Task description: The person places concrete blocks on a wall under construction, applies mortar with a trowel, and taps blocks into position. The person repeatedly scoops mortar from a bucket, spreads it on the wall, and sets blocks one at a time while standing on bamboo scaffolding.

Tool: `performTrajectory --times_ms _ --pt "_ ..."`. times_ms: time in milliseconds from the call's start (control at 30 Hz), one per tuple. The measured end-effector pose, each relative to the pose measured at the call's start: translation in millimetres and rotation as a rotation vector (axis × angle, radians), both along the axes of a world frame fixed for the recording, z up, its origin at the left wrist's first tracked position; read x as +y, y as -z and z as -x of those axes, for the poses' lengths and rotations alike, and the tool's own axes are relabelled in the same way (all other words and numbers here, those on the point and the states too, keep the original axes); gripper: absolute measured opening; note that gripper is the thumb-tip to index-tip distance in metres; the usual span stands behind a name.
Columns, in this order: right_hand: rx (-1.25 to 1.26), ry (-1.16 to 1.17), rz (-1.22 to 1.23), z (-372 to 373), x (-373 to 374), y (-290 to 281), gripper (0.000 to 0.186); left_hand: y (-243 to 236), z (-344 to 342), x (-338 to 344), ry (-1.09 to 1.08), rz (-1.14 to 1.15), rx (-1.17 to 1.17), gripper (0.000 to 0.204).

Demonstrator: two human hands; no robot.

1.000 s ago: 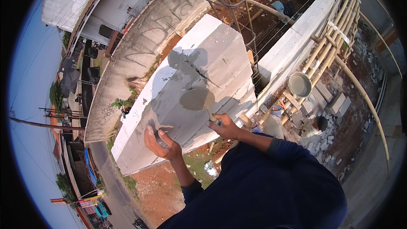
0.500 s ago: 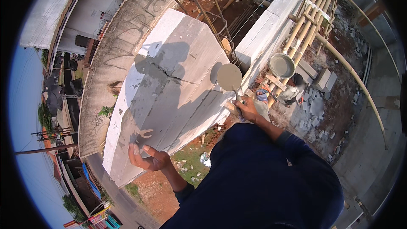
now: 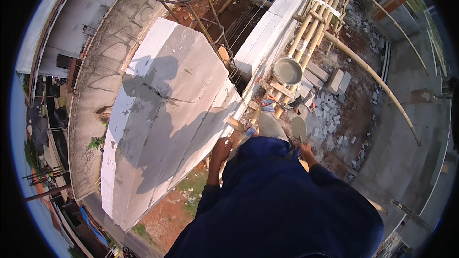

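Plainly, the right hand (image 3: 307, 152) has its fingers closed round a grey, round-bladed trowel (image 3: 299, 128), long axis pointing toward the round grey bucket (image 3: 287, 71) at the bamboo scaffold (image 3: 311, 38)'s left edge; the left hand (image 3: 221, 150), farther off beside the white block wall (image 3: 203, 59), hides its hold.

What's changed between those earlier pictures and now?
The right hand, gripping the trowel throughout, swung right, from over the block wall to beside the person's legs. The left hand drew back from the wall's face to its near edge; contact is unclear. The bucket and wall stayed put.
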State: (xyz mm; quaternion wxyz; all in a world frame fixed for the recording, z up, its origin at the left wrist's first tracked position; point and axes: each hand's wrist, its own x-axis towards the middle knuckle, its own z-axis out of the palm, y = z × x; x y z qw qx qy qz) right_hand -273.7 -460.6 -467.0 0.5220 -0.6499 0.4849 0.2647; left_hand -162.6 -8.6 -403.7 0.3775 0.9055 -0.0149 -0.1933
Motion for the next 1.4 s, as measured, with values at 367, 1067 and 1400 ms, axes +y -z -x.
performTrajectory --times_ms 367,1067,1400 --pt "-0.139 -0.097 0.188 101 0 152 0.055 93 94 56 -0.532 0.32 0.962 0.049" --pt "-0.127 -0.366 0.179 -80 -8 92 0.047 25 12 39 -0.655 0.39 1.032 0.051" --pt "-0.159 -0.485 0.197 -110 -72 113 0.027 -13 -49 -20 -0.622 0.375 1.087 0.053"
